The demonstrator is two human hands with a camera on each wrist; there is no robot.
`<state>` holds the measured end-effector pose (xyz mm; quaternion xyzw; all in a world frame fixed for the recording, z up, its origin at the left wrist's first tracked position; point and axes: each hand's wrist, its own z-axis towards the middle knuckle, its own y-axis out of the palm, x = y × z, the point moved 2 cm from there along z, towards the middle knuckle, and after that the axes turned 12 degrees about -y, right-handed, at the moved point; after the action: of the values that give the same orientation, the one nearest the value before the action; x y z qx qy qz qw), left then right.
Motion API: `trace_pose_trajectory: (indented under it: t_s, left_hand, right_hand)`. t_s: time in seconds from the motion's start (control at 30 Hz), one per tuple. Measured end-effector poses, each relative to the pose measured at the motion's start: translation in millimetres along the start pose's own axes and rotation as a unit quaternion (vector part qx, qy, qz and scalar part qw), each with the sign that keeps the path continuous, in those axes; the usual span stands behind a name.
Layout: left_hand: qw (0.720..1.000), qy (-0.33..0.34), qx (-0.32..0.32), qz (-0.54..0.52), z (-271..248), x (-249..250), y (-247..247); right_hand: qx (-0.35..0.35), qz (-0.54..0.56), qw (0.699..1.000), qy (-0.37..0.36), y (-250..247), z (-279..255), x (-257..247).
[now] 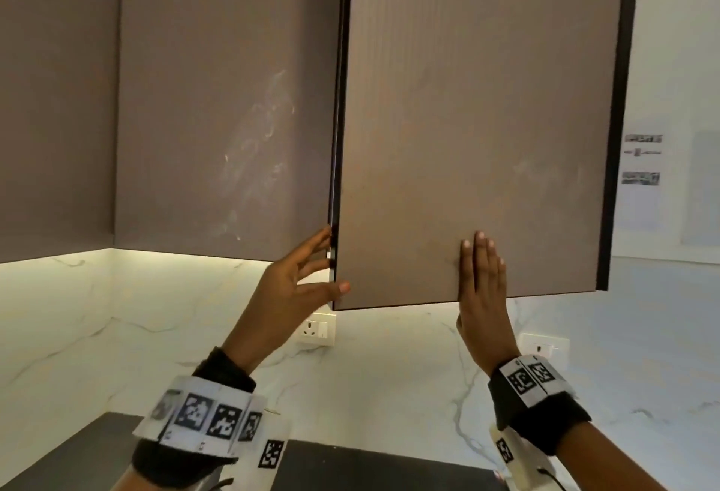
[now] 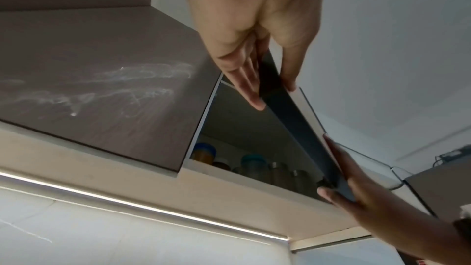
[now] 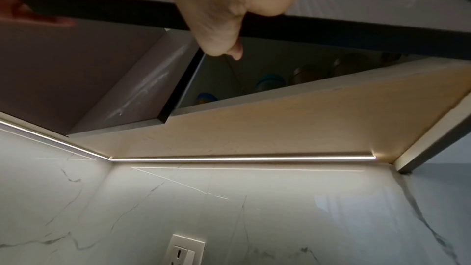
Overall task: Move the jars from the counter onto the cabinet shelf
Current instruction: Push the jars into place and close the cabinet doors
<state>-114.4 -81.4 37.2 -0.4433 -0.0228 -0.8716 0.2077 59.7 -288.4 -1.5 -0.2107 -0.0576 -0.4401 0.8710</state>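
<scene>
Brown cabinet door stands ajar: left hand pinches its edge, right hand lies flat, released. Best moved steadily, fingers clear of the gap.

A: Where is the cabinet door standing?

B: It is hanging partly open, right of the closed door and above the counter.

A: And the hands?

B: The left hand is holding the door's left edge, fingers behind it and thumb in front. The right hand is lying flat on the door's front, near its bottom edge.

A: What is sitting inside?

B: The jars are standing in a row on the cabinet shelf, behind the door. A wall socket is sitting below the door, between the two hands.
</scene>
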Motion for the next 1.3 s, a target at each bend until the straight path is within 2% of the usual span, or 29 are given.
trace_pose_trajectory:
  t_s: [0.13,0.3,0.4,0.47,0.63,0.83,1.0,1.3]
  left_hand:
    - [0.998,0.012,0.047,0.039,19.0,-29.3,4.8]
    - [0.985,0.063,0.117,0.110,43.2,-59.3,6.2]
    - [0.952,0.145,0.130,0.238,63.2,-73.7,12.2]
    - [0.922,0.164,0.121,0.329,77.3,-83.2,20.3]
    - [0.888,0.115,0.108,0.432,98.7,-103.2,31.8]
    - [0.874,0.087,0.114,0.465,125.1,-124.0,41.9]
    - [0.835,0.113,0.146,0.519,138.0,-139.5,40.3]
    - [0.802,0.101,0.175,0.562,152.1,-151.7,40.6]
  right_hand:
    - [0.012,-0.042,0.999,-0.014,18.5,6.6,1.7]
    - [-0.005,-0.029,0.999,-0.031,39.1,13.4,3.6]
    - [-0.019,-0.042,0.998,-0.032,50.7,17.6,5.2]
    - [-0.021,-0.061,0.997,-0.030,58.6,20.3,6.1]
    - [-0.003,-0.123,0.992,-0.016,83.5,25.1,10.3]
    - [-0.012,-0.142,0.989,-0.043,101.2,27.2,16.1]
    - [0.019,-0.166,0.985,-0.037,113.2,27.7,19.0]
    - [0.017,-0.187,0.981,-0.046,123.0,28.9,21.6]
